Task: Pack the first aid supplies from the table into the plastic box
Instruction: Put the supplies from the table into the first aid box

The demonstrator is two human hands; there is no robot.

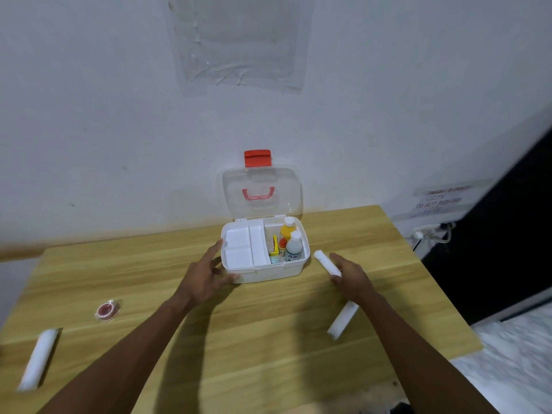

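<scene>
Desk (268, 339) by wall | plastic box (268, 271) steadied by left hand (206, 276), grip apart | right hand (351, 277) clamped on bandage roll (325, 261) | to be laid lengthwise in empty bay.

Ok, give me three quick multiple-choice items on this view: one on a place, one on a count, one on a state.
1. Where is the tape?
A) on the table, left of the box
B) inside the box
C) on the floor

2. How many white rolls are outside the box?
A) one
B) two
C) three

3. The lid is:
A) shut
B) open and upright
C) off, flat on the table

Answers:
1 A: the tape lies on the wood well left of the box.
2 C: one roll in the right hand, a second roll partly under that forearm, a third roll far left.
3 B: the lid stands up behind the box.
</scene>
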